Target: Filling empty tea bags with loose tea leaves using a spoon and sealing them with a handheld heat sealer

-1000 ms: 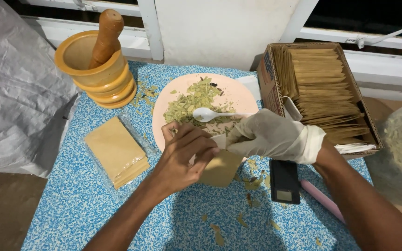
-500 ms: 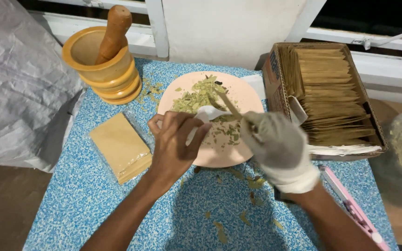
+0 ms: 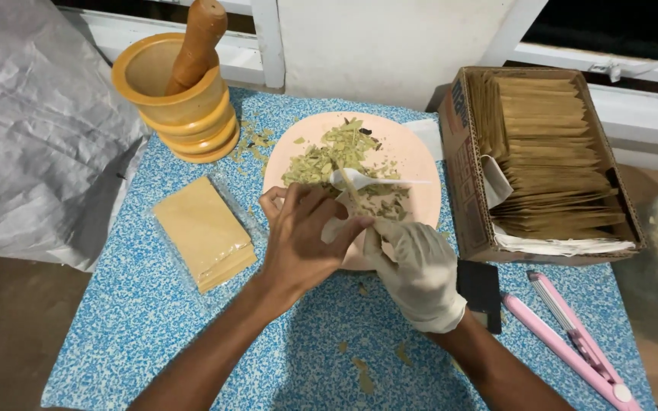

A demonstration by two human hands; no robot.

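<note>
1. Pink plate (image 3: 413, 152) held dried leaves (image 3: 329, 156), centre table.
2. Left hand (image 3: 302, 243) and gloved right hand (image 3: 420, 266), fingers pinched on a small packet (image 3: 342, 221); filling step, probably.
3. Next move needed the packet mouth kept open for the spoon (image 3: 359, 180).

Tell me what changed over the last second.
The gloved right hand drew back from the plate and met the bare left hand at its near rim; the brown pouch held earlier is hidden. The spoon, mortar and box of pouches stayed put.
</note>
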